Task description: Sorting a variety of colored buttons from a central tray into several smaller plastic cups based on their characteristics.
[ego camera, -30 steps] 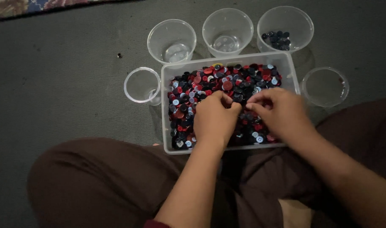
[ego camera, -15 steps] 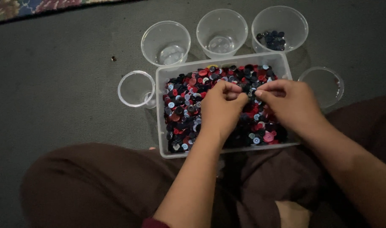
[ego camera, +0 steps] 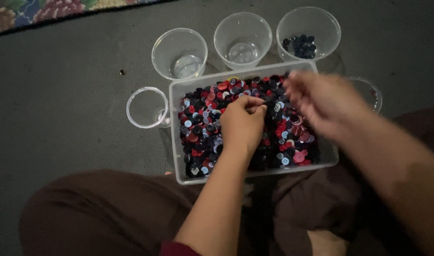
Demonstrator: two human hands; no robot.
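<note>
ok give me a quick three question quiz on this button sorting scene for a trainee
1. True or false: the left hand rests on the buttons inside the clear tub.
2. How many clear cups stand around the tub? A) three B) five C) seven
3. Which cup already holds dark blue buttons?

Key
1. True; its fingers are curled at the pile.
2. B: three behind the tub, one on each side.
3. The back right cup, with dark blue buttons at its bottom; the blurred right hand is nearest to it.
</note>
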